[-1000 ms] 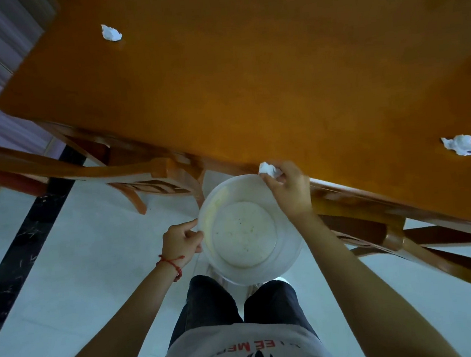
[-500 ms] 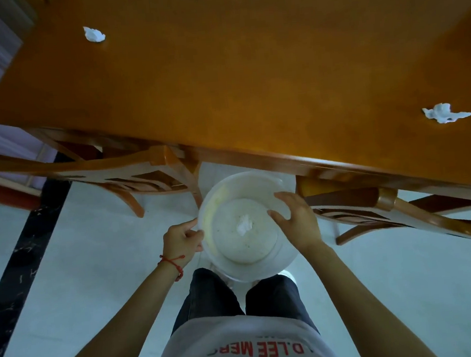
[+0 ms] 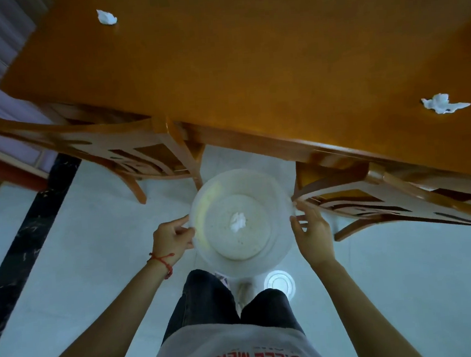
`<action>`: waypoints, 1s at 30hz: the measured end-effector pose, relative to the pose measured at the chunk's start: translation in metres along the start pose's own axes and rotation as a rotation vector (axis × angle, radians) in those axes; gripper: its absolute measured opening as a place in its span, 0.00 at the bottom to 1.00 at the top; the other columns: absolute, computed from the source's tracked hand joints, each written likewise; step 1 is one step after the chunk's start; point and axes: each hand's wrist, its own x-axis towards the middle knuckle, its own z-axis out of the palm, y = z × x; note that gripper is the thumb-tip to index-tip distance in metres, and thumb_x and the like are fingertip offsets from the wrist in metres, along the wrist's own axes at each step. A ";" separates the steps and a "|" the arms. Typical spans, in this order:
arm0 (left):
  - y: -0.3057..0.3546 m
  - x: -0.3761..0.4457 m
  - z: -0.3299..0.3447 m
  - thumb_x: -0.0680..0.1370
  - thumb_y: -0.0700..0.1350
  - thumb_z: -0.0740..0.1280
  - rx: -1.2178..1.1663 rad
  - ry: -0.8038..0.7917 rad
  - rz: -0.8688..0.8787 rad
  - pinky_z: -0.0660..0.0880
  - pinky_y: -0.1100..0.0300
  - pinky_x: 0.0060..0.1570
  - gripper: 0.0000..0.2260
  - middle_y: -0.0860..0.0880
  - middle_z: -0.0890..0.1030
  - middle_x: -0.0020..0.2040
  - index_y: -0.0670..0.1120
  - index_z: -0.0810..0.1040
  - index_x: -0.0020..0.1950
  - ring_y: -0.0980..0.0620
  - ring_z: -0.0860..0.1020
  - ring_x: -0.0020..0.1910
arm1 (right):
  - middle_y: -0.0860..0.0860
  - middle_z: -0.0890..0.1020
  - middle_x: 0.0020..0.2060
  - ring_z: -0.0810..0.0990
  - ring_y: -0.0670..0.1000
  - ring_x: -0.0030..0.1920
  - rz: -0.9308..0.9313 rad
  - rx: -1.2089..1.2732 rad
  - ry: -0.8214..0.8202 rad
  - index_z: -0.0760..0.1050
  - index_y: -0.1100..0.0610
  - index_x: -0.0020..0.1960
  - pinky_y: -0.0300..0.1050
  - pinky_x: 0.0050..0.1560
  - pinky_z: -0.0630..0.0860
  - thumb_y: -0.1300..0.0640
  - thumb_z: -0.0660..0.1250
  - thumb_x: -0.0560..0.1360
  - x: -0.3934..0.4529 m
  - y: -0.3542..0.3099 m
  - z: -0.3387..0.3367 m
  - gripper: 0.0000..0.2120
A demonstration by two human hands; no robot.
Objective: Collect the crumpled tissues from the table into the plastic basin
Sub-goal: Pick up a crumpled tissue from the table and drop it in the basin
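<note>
A translucent white plastic basin (image 3: 205, 232) is held in front of me, below the table's near edge. One crumpled tissue (image 3: 238, 221) lies in the middle of its bottom. My left hand (image 3: 172, 238) pinches the basin's left rim. My right hand (image 3: 313, 230) is beside the right rim with fingers spread, touching it or just off it. Two crumpled tissues remain on the wooden table (image 3: 247, 63): one tissue (image 3: 106, 17) at the far left, another tissue (image 3: 444, 104) near the right front edge.
A wooden chair (image 3: 106, 144) is tucked under the table at the left, and a second chair (image 3: 387, 199) at the right, close to my right hand. Pale tiled floor with a black stripe (image 3: 28, 233) lies below. My legs are under the basin.
My right hand dropped the tissue into the basin, then moved out to the basin's right rim. I have stepped back, so the basin sits lower and farther from the table edge.
</note>
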 end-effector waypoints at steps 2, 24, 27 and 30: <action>-0.006 -0.007 -0.002 0.72 0.35 0.67 -0.011 0.023 -0.007 0.79 0.55 0.42 0.19 0.45 0.81 0.36 0.43 0.74 0.62 0.44 0.80 0.42 | 0.56 0.81 0.55 0.79 0.53 0.51 0.021 0.028 -0.041 0.71 0.58 0.64 0.39 0.49 0.74 0.58 0.62 0.77 -0.004 0.005 -0.001 0.16; -0.051 -0.013 -0.108 0.72 0.36 0.66 0.075 -0.011 0.042 0.78 0.67 0.38 0.18 0.61 0.81 0.27 0.46 0.76 0.61 0.55 0.81 0.35 | 0.54 0.83 0.50 0.78 0.42 0.36 0.152 0.095 -0.058 0.76 0.56 0.57 0.29 0.44 0.72 0.60 0.64 0.75 -0.061 -0.062 0.068 0.12; -0.054 -0.002 -0.140 0.72 0.36 0.66 0.129 -0.075 0.080 0.79 0.62 0.42 0.18 0.63 0.80 0.27 0.47 0.76 0.61 0.50 0.82 0.39 | 0.51 0.82 0.52 0.78 0.41 0.38 0.216 0.138 -0.011 0.77 0.55 0.56 0.26 0.39 0.69 0.60 0.64 0.75 -0.079 -0.079 0.095 0.11; -0.058 0.011 -0.172 0.72 0.35 0.65 0.161 -0.123 0.085 0.80 0.60 0.45 0.18 0.62 0.80 0.26 0.47 0.76 0.61 0.51 0.81 0.38 | 0.53 0.82 0.53 0.79 0.46 0.40 0.237 0.150 0.031 0.77 0.57 0.56 0.26 0.40 0.70 0.61 0.64 0.74 -0.094 -0.097 0.121 0.11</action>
